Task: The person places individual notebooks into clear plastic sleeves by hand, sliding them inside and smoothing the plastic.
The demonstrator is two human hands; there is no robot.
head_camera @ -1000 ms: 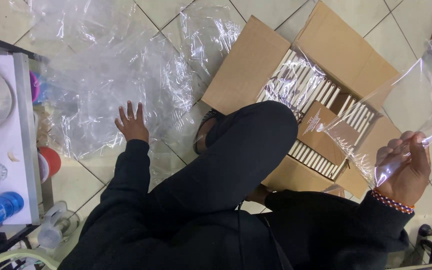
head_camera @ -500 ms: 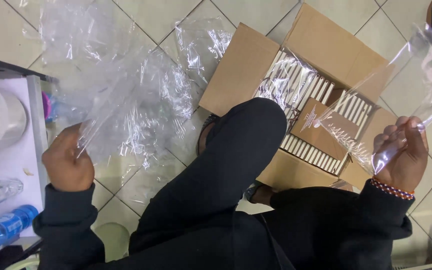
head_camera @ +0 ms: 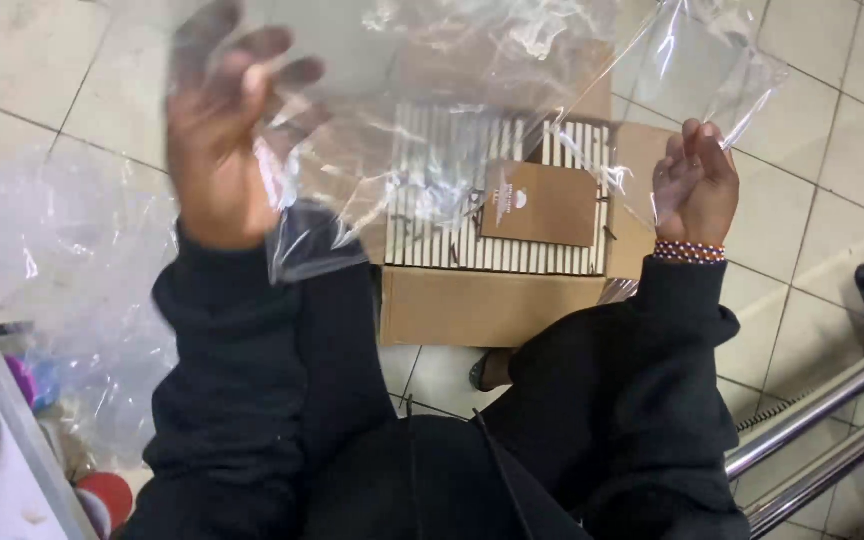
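My left hand (head_camera: 222,130) is raised and blurred, its fingers gripping the left side of a clear plastic bag (head_camera: 452,110). My right hand (head_camera: 694,185), with a beaded band at the wrist, pinches a second clear plastic bag (head_camera: 707,70) at the right. The plastic hangs in front of an open cardboard box (head_camera: 487,305) on the floor. Inside the box lie rows of pale sticks (head_camera: 452,235) and a brown card packet (head_camera: 540,203) on top of them. Both sleeves are black.
A heap of crumpled clear plastic (head_camera: 52,270) lies on the tiled floor at the left. A white shelf edge (head_camera: 2,450) with small coloured items sits at bottom left. Metal bars (head_camera: 822,430) run along the bottom right.
My left hand picked a clear bag off the floor heap and lifted it up in front of the box. My right hand moved leftward with its bag. The view shifted toward the box.
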